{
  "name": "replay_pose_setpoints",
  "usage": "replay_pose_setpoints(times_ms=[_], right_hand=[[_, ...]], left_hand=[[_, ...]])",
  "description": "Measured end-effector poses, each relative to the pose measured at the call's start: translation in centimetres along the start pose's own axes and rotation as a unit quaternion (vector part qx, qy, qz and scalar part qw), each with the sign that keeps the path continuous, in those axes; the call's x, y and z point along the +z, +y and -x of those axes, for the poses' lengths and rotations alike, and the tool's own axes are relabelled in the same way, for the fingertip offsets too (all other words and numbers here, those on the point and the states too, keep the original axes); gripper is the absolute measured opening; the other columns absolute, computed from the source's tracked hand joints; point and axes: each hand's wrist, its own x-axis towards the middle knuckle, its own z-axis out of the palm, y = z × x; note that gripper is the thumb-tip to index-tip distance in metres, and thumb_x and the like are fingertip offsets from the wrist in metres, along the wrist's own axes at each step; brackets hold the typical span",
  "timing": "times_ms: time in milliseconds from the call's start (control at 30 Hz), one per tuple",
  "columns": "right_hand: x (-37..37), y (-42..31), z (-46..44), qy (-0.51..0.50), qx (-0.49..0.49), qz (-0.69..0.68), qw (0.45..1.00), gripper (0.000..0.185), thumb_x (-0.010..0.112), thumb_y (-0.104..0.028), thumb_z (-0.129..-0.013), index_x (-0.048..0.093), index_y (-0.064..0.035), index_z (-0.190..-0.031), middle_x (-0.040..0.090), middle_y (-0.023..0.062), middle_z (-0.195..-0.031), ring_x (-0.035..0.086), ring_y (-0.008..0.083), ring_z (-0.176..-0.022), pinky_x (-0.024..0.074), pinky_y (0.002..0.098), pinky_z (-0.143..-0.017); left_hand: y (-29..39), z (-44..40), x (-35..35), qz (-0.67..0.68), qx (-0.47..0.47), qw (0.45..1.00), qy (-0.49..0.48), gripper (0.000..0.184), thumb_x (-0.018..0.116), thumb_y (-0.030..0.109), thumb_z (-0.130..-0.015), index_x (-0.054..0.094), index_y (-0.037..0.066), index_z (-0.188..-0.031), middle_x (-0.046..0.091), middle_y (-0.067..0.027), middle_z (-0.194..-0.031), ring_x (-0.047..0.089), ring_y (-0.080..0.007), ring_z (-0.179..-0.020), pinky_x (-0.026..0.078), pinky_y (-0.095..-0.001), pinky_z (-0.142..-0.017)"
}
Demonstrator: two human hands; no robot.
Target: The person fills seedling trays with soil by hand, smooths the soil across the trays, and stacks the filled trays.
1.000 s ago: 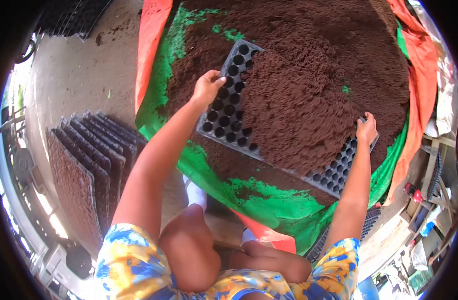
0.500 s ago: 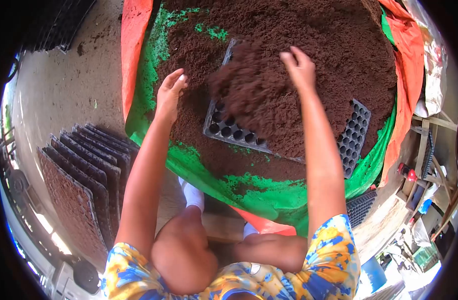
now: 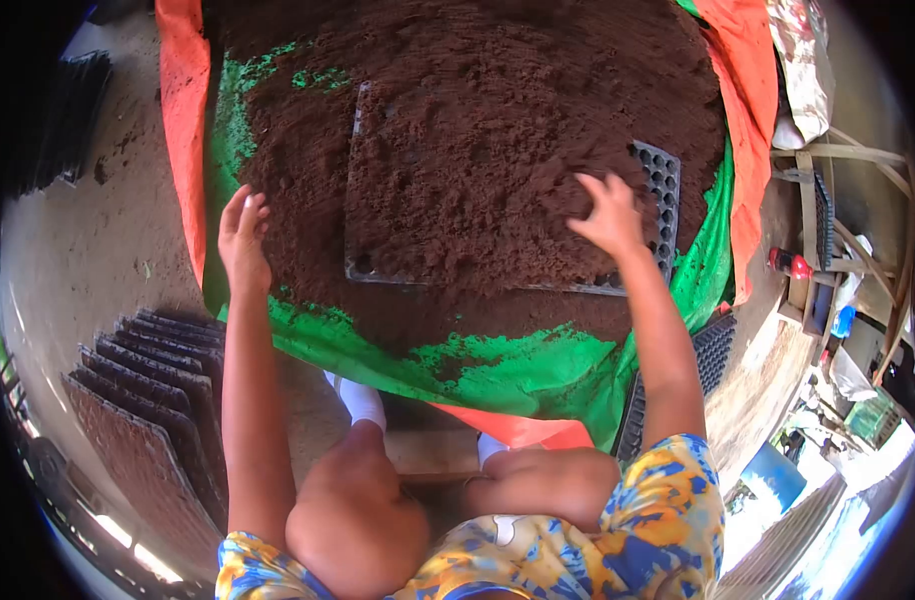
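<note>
A black cell tray (image 3: 662, 200) lies on a green and orange sheet (image 3: 538, 375), mostly covered by dark brown soil (image 3: 458, 170). Bare cells show along the tray's right end, and one or so at its lower left corner. My right hand (image 3: 610, 215), fingers spread and curved, is over the soil just left of the bare cells; nothing is held in it. My left hand (image 3: 246, 240) is raised near the sheet's left side, left of the tray, with its fingers apart and nothing between them.
Several filled trays (image 3: 148, 420) lean in a row on the floor at the left. More black trays (image 3: 63, 120) are at the upper left. Another cell tray (image 3: 713, 355) is beside the sheet at the lower right. A red bottle (image 3: 790, 263) and wooden bars (image 3: 838, 152) are at the right.
Both hands have let go of the tray's ends. Soil has spread leftward over the tray's left cells. My right hand went to the middle, then back right; my left hand moved off left.
</note>
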Motion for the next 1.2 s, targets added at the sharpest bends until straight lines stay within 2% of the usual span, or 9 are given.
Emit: replay_pose_setpoints(times_ms=[133, 233, 267, 433, 600, 733, 833, 1033, 1200], right_hand=[[2.1, 7.0, 4.0, 0.057, 0.224, 0.088, 0.969, 0.068, 0.073, -0.041, -0.06, 0.048, -0.0194, -0.12, 0.036, 0.018, -0.13, 0.036, 0.0364, -0.119, 0.0367, 0.0512, -0.092], [4.4, -0.1, -0.1, 0.169, 0.061, 0.028, 0.983, 0.063, 0.075, -0.033, -0.057, 0.053, -0.0078, -0.11, 0.053, 0.0162, -0.105, 0.055, 0.0327, -0.093, 0.0459, 0.048, -0.078], [3.2, -5.6, -1.3, 0.149, 0.125, -0.212, 0.958, 0.065, 0.079, -0.038, -0.054, 0.054, -0.0053, -0.104, 0.055, 0.0143, -0.094, 0.057, 0.03, -0.084, 0.0475, 0.0459, -0.074], [3.7, -23.5, -0.1, 0.046, -0.222, -0.146, 0.963, 0.072, 0.075, -0.047, -0.055, 0.05, -0.0217, -0.118, 0.035, 0.0119, -0.129, 0.028, 0.0353, -0.123, 0.0234, 0.0667, -0.093], [5.2, -14.0, 4.2, 0.012, -0.289, -0.095, 0.952, 0.057, 0.074, -0.035, -0.056, 0.058, -0.0202, -0.109, 0.04, 0.0067, -0.128, 0.027, 0.0325, -0.125, 0.0178, 0.0677, -0.094], [2.5, 2.8, 8.9, 0.078, 0.059, 0.052, 0.994, 0.055, 0.068, -0.039, -0.061, 0.056, -0.0155, -0.109, 0.043, 0.0105, -0.124, 0.04, 0.0266, -0.115, 0.0264, 0.0519, -0.097], [7.3, 11.3, 11.0, 0.252, 0.371, 0.068, 0.891, 0.054, 0.06, -0.047, -0.07, 0.054, -0.0169, -0.115, 0.037, 0.0124, -0.13, 0.036, 0.035, -0.116, 0.0278, 0.0525, -0.096], [8.1, -10.3, 6.3, 0.193, -0.027, -0.093, 0.976, 0.054, 0.06, -0.049, -0.071, 0.053, -0.0148, -0.113, 0.037, 0.0122, -0.128, 0.034, 0.0393, -0.112, 0.0319, 0.0529, -0.088], [10.4, -24.1, 1.4, 0.108, -0.471, -0.131, 0.865, 0.036, 0.063, -0.038, -0.07, 0.057, -0.0256, -0.103, 0.042, -0.0003, -0.127, 0.031, 0.0305, -0.123, 0.0238, 0.0619, -0.094]], left_hand=[[-1.1, 0.2, -0.7, 0.007, -0.016, 1.0, -0.004, 0.034, 0.058, 0.017, -0.085, 0.051, 0.005, -0.116, 0.059, -0.0037, -0.1, 0.053, -0.0068, -0.078, 0.039, -0.0197, -0.066], [-1.3, 0.8, 1.0, 0.015, -0.028, 0.999, -0.023, 0.035, 0.062, 0.017, -0.082, 0.052, 0.005, -0.114, 0.059, -0.003, -0.098, 0.053, -0.0068, -0.078, 0.039, -0.0201, -0.066], [-1.3, 1.0, 1.4, 0.012, -0.029, 0.999, -0.027, 0.035, 0.062, 0.018, -0.082, 0.052, 0.006, -0.114, 0.059, -0.0028, -0.098, 0.053, -0.0069, -0.079, 0.039, -0.0204, -0.067], [-1.1, 2.5, 3.7, -0.004, -0.031, 0.998, -0.054, 0.033, 0.061, 0.018, -0.083, 0.053, 0.007, -0.113, 0.059, -0.0032, -0.097, 0.053, -0.0073, -0.079, 0.039, -0.0209, -0.068], [-1.7, 2.4, 3.0, -0.007, -0.02, 0.997, -0.07, 0.03, 0.055, 0.017, -0.087, 0.052, 0.006, -0.115, 0.06, -0.004, -0.097, 0.053, -0.0065, -0.077, 0.038, -0.0192, -0.066], [-2.6, 1.5, 0.4, -0.042, -0.035, 0.998, -0.026, 0.029, 0.055, 0.019, -0.087, 0.052, 0.008, -0.114, 0.061, -0.0025, -0.096, 0.054, -0.0052, -0.076, 0.039, -0.0185, -0.063], [-2.6, 1.2, -0.3, -0.037, -0.045, 0.998, -0.01, 0.029, 0.056, 0.019, -0.087, 0.053, 0.007, -0.113, 0.06, -0.0032, -0.095, 0.053, -0.0053, -0.076, 0.04, -0.0185, -0.062], [-1.0, 0.8, 1.3, -0.041, -0.027, 0.999, -0.007, 0.032, 0.056, 0.023, -0.086, 0.053, 0.006, -0.113, 0.061, -0.0049, -0.096, 0.055, -0.0081, -0.08, 0.04, -0.0207, -0.067], [-1.2, 0.4, 1.8, 0.037, -0.046, 0.998, 0.011, 0.029, 0.055, 0.026, -0.087, 0.055, 0.006, -0.108, 0.062, -0.0036, -0.089, 0.054, -0.007, -0.073, 0.04, -0.0201, -0.062]])
